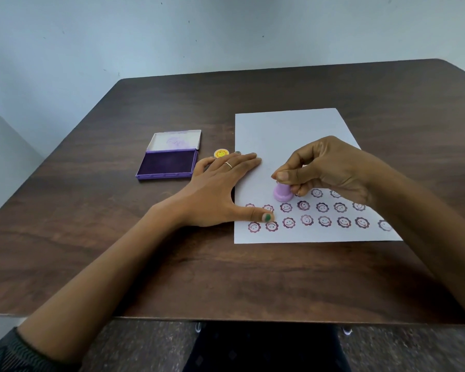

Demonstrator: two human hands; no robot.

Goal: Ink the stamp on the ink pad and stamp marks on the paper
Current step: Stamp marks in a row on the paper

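A white paper [287, 135] lies on the dark wooden table [118, 237], its near part covered with rows of purple smiley-flower marks [325, 221]. My right hand [330, 167] grips a small lilac stamp [281, 193] from above, its base down on the paper at the left end of the third row. My left hand [220, 189] lies flat with fingers spread, holding down the paper's left edge. The purple ink pad [168, 163] stands open to the left of the paper, lid tipped back.
A small round yellow cap with a smiley face [220, 153] sits between the ink pad and the paper, just beyond my left fingers. The table's near edge [226, 319] runs above my lap. A pale wall stands behind the table.
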